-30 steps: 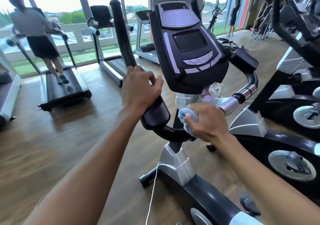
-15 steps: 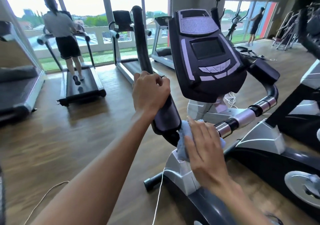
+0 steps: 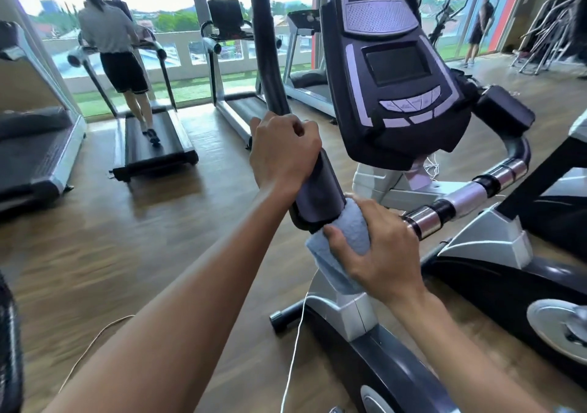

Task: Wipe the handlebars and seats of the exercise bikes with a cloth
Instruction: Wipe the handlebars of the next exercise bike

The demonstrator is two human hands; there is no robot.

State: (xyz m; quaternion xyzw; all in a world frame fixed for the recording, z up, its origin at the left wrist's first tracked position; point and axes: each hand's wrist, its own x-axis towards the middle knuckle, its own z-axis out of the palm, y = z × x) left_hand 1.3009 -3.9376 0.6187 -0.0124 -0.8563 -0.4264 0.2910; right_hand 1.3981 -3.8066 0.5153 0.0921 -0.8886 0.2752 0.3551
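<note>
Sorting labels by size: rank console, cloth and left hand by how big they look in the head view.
1. Console, clearly largest.
2. Left hand and cloth: too alike to rank, and the right hand covers part of the cloth.

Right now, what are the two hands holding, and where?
The left hand grips the bike's left handlebar just above its dark pad. The right hand holds the blue cloth, wrapped round the bar below that pad.
</note>
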